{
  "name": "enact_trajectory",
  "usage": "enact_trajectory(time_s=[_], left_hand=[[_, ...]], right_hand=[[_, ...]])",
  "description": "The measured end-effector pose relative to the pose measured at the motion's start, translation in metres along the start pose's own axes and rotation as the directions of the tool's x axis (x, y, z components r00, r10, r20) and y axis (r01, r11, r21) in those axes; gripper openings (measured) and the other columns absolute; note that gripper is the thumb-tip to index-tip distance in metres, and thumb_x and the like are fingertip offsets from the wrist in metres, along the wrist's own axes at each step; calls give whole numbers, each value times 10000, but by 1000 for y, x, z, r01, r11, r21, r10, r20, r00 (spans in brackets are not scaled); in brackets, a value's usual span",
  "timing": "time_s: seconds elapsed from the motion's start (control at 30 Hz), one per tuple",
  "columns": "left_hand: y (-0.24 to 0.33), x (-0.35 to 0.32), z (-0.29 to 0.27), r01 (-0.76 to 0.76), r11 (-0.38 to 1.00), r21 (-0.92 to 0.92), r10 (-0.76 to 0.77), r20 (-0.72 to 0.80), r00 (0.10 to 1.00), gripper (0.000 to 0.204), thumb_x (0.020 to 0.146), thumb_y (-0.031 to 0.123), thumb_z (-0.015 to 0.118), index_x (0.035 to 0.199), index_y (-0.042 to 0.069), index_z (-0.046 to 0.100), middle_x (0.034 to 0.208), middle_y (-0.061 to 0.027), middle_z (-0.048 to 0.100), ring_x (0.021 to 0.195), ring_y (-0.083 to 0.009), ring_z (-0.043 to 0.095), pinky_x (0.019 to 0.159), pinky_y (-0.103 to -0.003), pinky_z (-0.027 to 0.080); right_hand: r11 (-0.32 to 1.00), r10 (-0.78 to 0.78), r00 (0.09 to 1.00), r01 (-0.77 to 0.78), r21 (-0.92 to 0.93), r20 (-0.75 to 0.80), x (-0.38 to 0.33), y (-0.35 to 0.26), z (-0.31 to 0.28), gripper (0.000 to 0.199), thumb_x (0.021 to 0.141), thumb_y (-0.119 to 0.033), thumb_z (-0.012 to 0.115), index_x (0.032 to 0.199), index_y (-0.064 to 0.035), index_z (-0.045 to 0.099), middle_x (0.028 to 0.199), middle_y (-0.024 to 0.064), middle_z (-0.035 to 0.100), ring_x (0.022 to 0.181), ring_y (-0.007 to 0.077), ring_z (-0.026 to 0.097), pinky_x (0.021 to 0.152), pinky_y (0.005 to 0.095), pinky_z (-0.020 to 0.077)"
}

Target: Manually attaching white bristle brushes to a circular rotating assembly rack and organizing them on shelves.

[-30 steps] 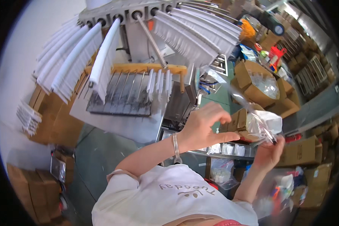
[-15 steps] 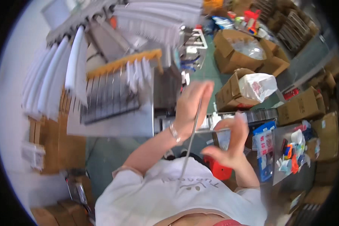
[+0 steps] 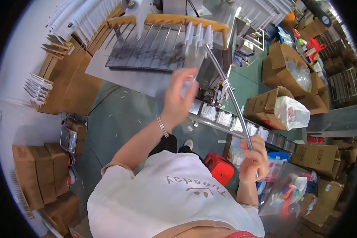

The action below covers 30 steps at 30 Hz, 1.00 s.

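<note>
Below the wooden peg rack (image 3: 162,20), a long metal rod (image 3: 230,95) is gripped at its lower end by the right hand (image 3: 254,156); left hand (image 3: 178,99) is spread open, empty. Risk: rod tip could snag hung white sleeves (image 3: 196,35) if swung.

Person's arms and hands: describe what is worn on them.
Both forearms are bare, with no gloves on the left hand or right hand. Thin metal bangles circle the left wrist. Short white T-shirt sleeves with tan cuffs end near the elbows.
</note>
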<state>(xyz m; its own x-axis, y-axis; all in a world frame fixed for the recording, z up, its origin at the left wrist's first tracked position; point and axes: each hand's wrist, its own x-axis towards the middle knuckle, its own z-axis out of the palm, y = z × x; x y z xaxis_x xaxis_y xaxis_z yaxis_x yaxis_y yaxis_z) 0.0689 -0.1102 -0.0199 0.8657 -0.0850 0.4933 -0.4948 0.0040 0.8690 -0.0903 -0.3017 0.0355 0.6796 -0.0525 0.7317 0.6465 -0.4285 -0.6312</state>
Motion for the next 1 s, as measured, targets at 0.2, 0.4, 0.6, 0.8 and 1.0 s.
enact_trajectory(time_s=[0.2,0.4,0.6,0.8,1.0], left_hand=[[-63,80,-32,443,813,-377,-487,-23,873,306,948,277,473,1101,38,589,896,0,519,773,-96,470,681,-224,407],[-104,122,-25,554,681,-479,-529,201,824,406,934,412,476,1154,89,587,747,54,459,643,-55,381,632,-190,314],[-115,147,-18,585,491,-645,-515,327,793,243,948,176,422,1128,59,536,1048,-43,593,975,-137,559,838,-278,451],[-122,145,-13,531,442,-723,-501,292,815,151,928,169,411,983,98,532,865,-2,554,737,-98,523,667,-232,431],[-80,93,-65,500,773,-389,-202,596,777,249,843,73,450,1026,2,604,914,-16,611,837,-85,533,705,-227,426]], right_hand=[[998,52,996,-54,-24,-76,-2,-17,58,380,922,-278,493,738,37,600,760,181,636,695,307,600,650,413,423],[941,115,968,-178,-288,-223,-2,-53,131,390,931,-301,475,725,18,562,756,182,638,724,305,588,688,448,403],[869,117,944,-247,-429,-308,22,-66,184,241,860,-164,520,766,42,602,790,174,645,738,312,603,680,422,422],[844,166,926,-312,-436,-341,38,-53,204,190,848,-101,521,775,54,602,816,171,632,777,286,578,750,418,415],[842,139,937,-282,-460,-320,41,-31,201,98,758,-28,603,837,26,626,774,109,546,743,263,525,716,407,397]])
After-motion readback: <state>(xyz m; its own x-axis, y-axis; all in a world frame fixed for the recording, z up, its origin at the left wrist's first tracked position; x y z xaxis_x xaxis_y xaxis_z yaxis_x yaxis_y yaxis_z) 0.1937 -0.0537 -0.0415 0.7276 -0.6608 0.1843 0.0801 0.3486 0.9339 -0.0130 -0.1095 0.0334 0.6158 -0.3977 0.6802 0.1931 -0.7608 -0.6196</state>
